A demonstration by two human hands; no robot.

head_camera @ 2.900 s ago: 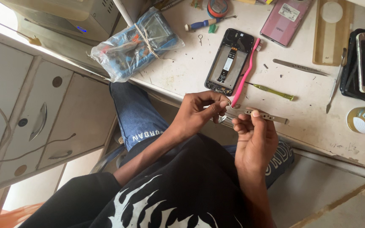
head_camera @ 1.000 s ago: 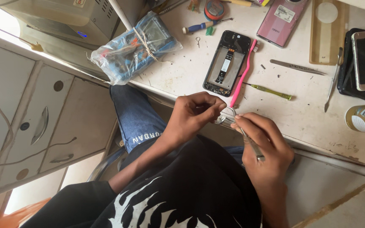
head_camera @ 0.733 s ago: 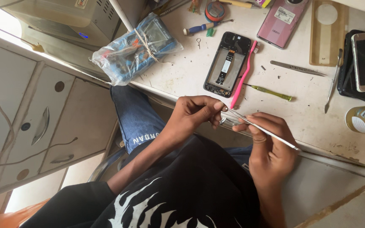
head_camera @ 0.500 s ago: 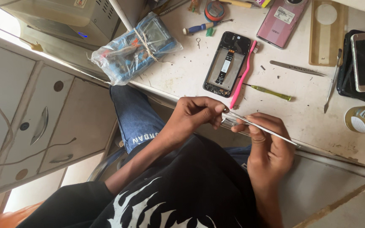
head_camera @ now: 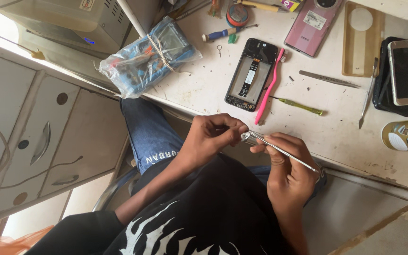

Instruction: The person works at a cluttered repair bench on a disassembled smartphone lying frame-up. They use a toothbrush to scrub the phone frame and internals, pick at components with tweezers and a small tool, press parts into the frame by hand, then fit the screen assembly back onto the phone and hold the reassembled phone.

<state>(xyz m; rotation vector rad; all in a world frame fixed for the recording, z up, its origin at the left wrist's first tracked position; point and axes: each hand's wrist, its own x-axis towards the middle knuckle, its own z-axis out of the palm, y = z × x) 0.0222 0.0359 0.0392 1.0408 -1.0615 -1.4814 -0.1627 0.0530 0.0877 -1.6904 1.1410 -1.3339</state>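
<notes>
A thin silver metal tool (head_camera: pixel 284 153) and a small shiny silver part (head_camera: pixel 247 137) are seen over a black shirt printed with a white jagged pattern (head_camera: pixel 185 222) and blue denim jeans (head_camera: pixel 149 134). On the stained off-white counter (head_camera: pixel 204 89), a bright pink toothbrush (head_camera: pixel 268 89), a yellow-green screwdriver (head_camera: pixel 301 106), an opened black phone with a tan inside (head_camera: pixel 251 73), a pink phone back (head_camera: pixel 311 21) and what appears to be a yellow can (head_camera: pixel 407 134), only partly in view, are shown.

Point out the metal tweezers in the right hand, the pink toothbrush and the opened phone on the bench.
metal tweezers (head_camera: pixel 284 153), head view, middle of the thin shaft.
pink toothbrush (head_camera: pixel 268 90), head view, middle of the handle.
opened phone (head_camera: pixel 251 74), head view, centre of the exposed inside.
</notes>
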